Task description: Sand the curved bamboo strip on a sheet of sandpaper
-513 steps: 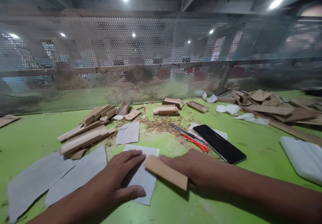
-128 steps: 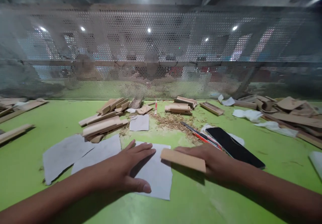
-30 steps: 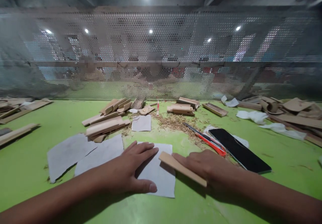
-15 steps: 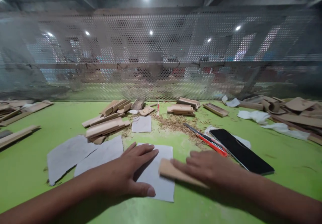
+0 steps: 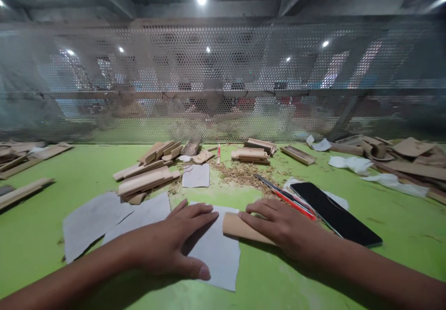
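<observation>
My left hand (image 5: 174, 245) lies with fingers spread on a sheet of white paper (image 5: 225, 263), holding nothing. My right hand (image 5: 278, 226) grips a tan, slightly curved bamboo piece (image 5: 235, 226) from above. The left end of the bamboo piece overlaps the right edge of the paper, and its other end is hidden under my palm. Just beyond my right hand lie a red-handled cutter knife (image 5: 296, 201) and a black phone (image 5: 336, 214). Torn sheets of white paper (image 5: 92, 221) are spread beside my left forearm.
Bamboo pieces are stacked at the back left (image 5: 148, 180) and back centre (image 5: 251, 154). Shavings (image 5: 240, 173) litter the green table (image 5: 393, 273). More bamboo pieces (image 5: 414, 145) and crumpled tissue (image 5: 351, 163) lie at right. A perforated metal screen (image 5: 216, 77) stands behind.
My right hand and the bamboo piece have shifted slightly; the hand is now sharp rather than blurred. The paper under my left hand has turned a little, its near edge lower. My left hand stays flat.
</observation>
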A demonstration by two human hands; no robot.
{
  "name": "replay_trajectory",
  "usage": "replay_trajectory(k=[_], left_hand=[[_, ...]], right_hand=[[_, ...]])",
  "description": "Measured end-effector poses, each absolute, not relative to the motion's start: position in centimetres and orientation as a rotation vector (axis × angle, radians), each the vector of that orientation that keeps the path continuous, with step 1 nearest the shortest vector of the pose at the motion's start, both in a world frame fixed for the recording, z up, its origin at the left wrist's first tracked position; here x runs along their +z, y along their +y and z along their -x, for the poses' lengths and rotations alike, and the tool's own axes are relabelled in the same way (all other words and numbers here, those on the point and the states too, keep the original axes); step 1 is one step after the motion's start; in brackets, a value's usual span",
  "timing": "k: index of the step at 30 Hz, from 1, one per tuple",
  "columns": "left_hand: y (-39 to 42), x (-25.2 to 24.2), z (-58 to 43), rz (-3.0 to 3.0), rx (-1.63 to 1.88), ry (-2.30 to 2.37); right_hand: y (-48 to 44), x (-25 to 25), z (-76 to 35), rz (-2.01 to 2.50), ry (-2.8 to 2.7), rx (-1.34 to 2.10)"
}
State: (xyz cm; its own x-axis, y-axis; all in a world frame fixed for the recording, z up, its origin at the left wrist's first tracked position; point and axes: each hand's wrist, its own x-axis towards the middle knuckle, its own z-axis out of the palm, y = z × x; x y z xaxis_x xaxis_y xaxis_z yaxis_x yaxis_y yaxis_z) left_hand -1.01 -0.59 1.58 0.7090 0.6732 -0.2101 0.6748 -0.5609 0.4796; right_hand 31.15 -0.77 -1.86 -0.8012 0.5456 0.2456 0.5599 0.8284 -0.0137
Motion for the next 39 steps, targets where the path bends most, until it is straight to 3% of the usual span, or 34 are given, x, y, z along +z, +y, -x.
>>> replay_trajectory(k=[13,20,39], left_hand=[[-1.6,0.6,-0.5,-2.426,0.039,1.066],[-1.4,0.2,-0.3,-2.447,0.04,1.049],[-1.6,1.0,-0.4,-2.458,-0.07,1.058]], right_hand=[[-3.0,-1.2,-30.2,0.881,-2.721,0.536],[-1.4,-2.0,-31.4,0.924,-2.747,0.205],[-2.3,-0.8,-31.1,0.981,-2.719,0.321]])
